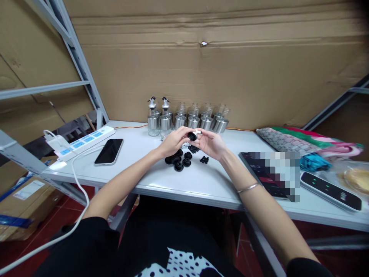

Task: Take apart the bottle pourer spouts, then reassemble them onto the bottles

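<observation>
Above the middle of the worktop (pixel 201 184), the left hand (pixel 173 141) and right hand (pixel 211 144) pinch a black stopper (pixel 192 135) between fingertips; a slip could drop it among the loose stoppers (pixel 178 159) or against the bottles (pixel 187 121) behind.

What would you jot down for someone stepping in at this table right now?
Left hand and right hand are raised over the table, together holding one black stopper.
More black stoppers lie loose below the hands.
Glass bottles stand in a row at the back; two at the left end carry spout tops, the others seem to have none.
A phone lies to the left.
</observation>
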The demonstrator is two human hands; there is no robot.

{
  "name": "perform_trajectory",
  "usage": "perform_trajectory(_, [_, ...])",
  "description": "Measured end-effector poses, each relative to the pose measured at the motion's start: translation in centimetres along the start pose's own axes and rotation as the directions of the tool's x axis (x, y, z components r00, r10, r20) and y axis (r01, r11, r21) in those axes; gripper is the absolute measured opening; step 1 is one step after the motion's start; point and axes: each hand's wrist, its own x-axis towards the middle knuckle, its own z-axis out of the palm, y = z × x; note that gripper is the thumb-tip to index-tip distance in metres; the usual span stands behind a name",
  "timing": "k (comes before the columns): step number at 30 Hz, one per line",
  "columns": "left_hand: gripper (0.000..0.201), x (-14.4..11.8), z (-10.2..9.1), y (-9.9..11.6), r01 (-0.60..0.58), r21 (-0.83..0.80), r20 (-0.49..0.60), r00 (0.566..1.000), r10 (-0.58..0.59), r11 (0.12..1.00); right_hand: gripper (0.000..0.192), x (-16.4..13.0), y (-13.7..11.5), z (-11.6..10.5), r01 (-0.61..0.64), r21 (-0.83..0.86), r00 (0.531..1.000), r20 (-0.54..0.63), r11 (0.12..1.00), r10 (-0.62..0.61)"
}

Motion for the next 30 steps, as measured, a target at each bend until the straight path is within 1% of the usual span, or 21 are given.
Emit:
perform_trajectory(3, [0.038, -0.1, 0.1, 0.0, -0.015, 0.006, -0.021, 1.0, 0.016, 1.0, 0.01, 0.2, 0.1, -0.1, 0.032, -0.074, 0.999, 0.003, 0.997, -0.032])
perform_trajectory(5, [0.038, -0.2, 0.2, -0.1, -0.018, 0.028, -0.024, 1.0, 0.019, 0.999, 0.012, 0.5, 0.3, -0.4, 0.071, -0.207, 0.994, -0.065, 0.976, -0.086])
perform_trajectory(6, [0.038, -0.3, 0.3, -0.3, -0.017, 0.042, -0.018, 1.0, 0.018, 0.999, 0.012, 0.7, 0.4, -0.6, 0.105, -0.308, 0.981, -0.125, 0.946, -0.149])
perform_trajectory(7, [0.038, -0.4, 0.4, -0.5, -0.015, 0.055, -0.009, 1.0, 0.016, 0.998, 0.013, 0.8, 0.5, -0.7, 0.141, -0.422, 0.955, -0.181, 0.895, -0.235])
perform_trajectory(8, [0.039, -0.4, 0.5, -0.7, -0.015, 0.066, 0.004, 1.0, 0.014, 0.998, 0.014, 0.9, 0.6, -0.8, 0.172, -0.53, 0.922, -0.211, 0.831, -0.325])
perform_trajectory(9, [0.039, -0.5, 0.5, -0.9, -0.015, 0.075, 0.017, 1.0, 0.014, 0.997, 0.015, 1.0, 0.7, -0.9, 0.197, -0.616, 0.894, -0.207, 0.763, -0.397])
perform_trajectory(10, [0.039, -0.6, 0.5, -1.0, -0.019, 0.083, 0.028, 0.999, 0.017, 0.996, 0.016, 1.0, 0.8, -0.9, 0.218, -0.676, 0.882, -0.173, 0.704, -0.439])
perform_trajectory(11, [0.039, -0.6, 0.6, -1.2, -0.024, 0.088, 0.034, 0.999, 0.021, 0.996, 0.016, 0.9, 0.8, -0.8, 0.236, -0.713, 0.884, -0.125, 0.661, -0.451])
perform_trajectory(13, [0.039, -0.7, 0.5, -1.2, -0.034, 0.094, 0.029, 0.999, 0.032, 0.995, 0.018, 0.7, 0.9, -0.6, 0.249, -0.749, 0.91, -0.037, 0.614, -0.414])
perform_trajectory(16, [0.037, -0.7, 0.4, -1.1, -0.055, 0.103, 0.016, 0.998, 0.054, 0.993, 0.021, 0.4, 1.1, -0.2, 0.241, -0.783, 0.927, 0.011, 0.573, -0.375])
perform_trajectory(19, [0.036, -0.7, 0.4, -1.0, -0.068, 0.12, 0.01, 0.998, 0.067, 0.991, 0.022, 0.4, 1.2, -0.3, 0.226, -0.788, 0.937, 0.016, 0.572, -0.348])
perform_trajectory(23, [0.036, -0.7, 0.3, -1.1, -0.044, 0.127, 0.0, 0.999, 0.044, 0.991, 0.024, 0.4, 1.2, -0.5, 0.204, -0.779, 0.949, 0.01, 0.593, -0.314])
perform_trajectory(27, [0.035, -0.6, 0.1, -0.9, -0.003, 0.103, -0.049, 0.999, 0.008, 0.995, 0.021, 0.4, 1.2, -0.4, 0.213, -0.773, 0.937, -0.012, 0.598, -0.349])
perform_trajectory(30, [0.028, -0.4, 0.0, -0.6, 0.045, 0.08, -0.1, 0.994, -0.037, 0.996, 0.021, 0.4, 1.2, -0.3, 0.236, -0.744, 0.927, -0.019, 0.625, -0.374])
